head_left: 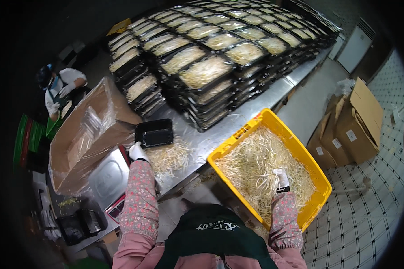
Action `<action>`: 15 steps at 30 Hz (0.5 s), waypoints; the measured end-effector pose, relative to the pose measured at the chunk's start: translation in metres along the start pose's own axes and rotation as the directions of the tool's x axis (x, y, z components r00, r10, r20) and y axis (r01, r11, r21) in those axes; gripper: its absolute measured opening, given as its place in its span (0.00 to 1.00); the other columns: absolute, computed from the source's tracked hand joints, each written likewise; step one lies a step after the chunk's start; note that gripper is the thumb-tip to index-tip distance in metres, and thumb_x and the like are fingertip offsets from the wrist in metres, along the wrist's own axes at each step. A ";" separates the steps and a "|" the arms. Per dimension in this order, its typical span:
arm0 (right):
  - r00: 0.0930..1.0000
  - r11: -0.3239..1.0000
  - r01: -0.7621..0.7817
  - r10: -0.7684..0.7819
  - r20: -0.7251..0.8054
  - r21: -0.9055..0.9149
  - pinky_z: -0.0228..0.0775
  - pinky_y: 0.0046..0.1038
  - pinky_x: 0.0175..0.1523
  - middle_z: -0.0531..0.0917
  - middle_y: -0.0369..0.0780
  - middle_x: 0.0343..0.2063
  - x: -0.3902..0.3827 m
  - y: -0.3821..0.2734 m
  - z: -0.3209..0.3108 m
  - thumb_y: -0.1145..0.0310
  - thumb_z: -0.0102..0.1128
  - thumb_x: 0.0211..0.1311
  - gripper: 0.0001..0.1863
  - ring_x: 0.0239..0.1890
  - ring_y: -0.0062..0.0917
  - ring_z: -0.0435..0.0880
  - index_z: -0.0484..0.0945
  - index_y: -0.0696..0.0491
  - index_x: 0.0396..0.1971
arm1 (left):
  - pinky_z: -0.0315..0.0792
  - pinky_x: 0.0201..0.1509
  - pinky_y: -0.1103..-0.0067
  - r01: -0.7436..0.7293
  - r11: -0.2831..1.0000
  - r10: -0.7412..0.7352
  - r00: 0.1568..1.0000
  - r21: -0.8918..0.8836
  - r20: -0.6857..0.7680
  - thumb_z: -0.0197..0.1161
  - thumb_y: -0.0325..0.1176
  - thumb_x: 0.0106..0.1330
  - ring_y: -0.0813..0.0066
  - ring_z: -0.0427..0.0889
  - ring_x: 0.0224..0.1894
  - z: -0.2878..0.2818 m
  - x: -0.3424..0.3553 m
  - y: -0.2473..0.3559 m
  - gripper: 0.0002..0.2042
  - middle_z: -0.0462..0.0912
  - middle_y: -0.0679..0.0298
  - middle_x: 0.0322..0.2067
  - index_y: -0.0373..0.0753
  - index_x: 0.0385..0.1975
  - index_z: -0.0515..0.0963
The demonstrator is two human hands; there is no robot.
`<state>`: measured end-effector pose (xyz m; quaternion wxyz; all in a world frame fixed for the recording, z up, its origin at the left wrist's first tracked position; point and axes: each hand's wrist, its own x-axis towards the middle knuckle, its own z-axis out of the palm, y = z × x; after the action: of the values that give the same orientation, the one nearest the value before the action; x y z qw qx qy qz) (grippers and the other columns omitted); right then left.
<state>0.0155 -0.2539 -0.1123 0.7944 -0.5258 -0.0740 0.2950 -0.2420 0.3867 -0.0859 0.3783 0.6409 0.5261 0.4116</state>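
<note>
A black plastic tray (154,133), with nothing in it, is gripped at its near left corner by my gloved left hand (138,152). Loose bean sprouts (169,157) lie in a pile on the steel table just below that tray. Over on the right, my gloved right hand (281,178) reaches into a yellow crate (316,175) full of bean sprouts (260,154). Its fingers close around a bunch of them, and strands poke out to the left of the hand. The fingertips are partly hidden among the sprouts.
Wrapped trays of sprouts (206,71) stand in tall stacks along the steel table (255,110). Left of me are a scale (109,179), a plastic-lined carton (83,139) and black trays (81,226). A co-worker (61,92) is at far left; cardboard boxes (345,127) stand right.
</note>
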 end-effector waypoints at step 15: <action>0.409 -0.295 0.884 0.115 0.905 -0.362 0.74 0.37 0.37 0.80 0.45 0.28 0.075 -0.004 0.588 0.69 0.61 0.39 0.16 0.34 0.39 0.81 0.76 0.57 0.32 | 0.51 0.72 0.65 -0.586 0.810 0.570 0.783 -0.010 0.248 0.53 0.30 0.68 0.50 0.56 0.70 -0.134 -0.077 0.133 0.27 0.58 0.48 0.67 0.34 0.66 0.59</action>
<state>-0.1736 0.2512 0.1333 0.1037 -0.6632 -0.7398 -0.0464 -0.3261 0.2965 0.0761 0.2725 0.8283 0.2685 0.4093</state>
